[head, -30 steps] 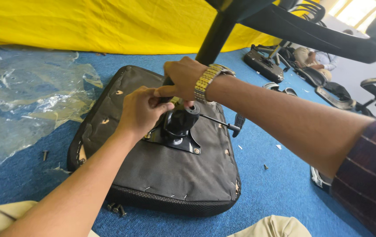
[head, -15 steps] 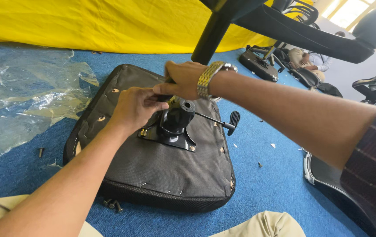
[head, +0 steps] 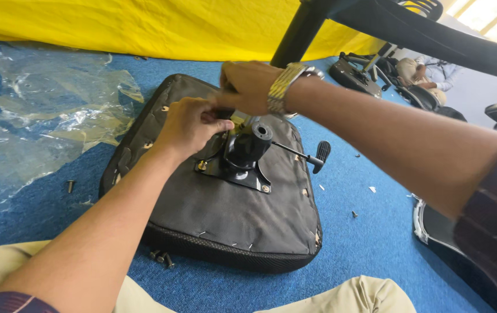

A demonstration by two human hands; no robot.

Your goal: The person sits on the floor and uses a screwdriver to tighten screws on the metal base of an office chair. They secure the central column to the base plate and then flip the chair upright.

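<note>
Head view looks down on an upturned black seat cushion (head: pixel 225 226) lying flat on the blue carpet (head: pixel 370 237), with a black metal tilt mechanism (head: pixel 242 159) bolted at its middle. Both hands meet just above the far side of that mechanism: the left hand (head: pixel 190 124) comes in from below, its grip pinched together with thumb and fingertips closed on a small part at the mechanism's top edge, too hidden to name; the right hand (head: pixel 248 87), with a gold metal watch (head: pixel 283 87) at the wrist, reaches in from the right, its fingers curled down onto the same spot, and what it grips cannot be told. The mechanism's round socket sits just below and to the right of the two hands, uncovered, and a thin lever with a black paddle handle (head: pixel 321 153) juts out to the right past the cushion's edge. Loose screws (head: pixel 161 258) lie on the carpet touching the near rim of the cushion, and another screw (head: pixel 70 185) lies apart to the left beside crumpled clear plastic wrap (head: pixel 45 116). Open carpet lies right of the cushion; a yellow sheet (head: pixel 144 26) bounds the far side, and a dark chair part (head: pixel 451 232) lies at the right edge
</note>
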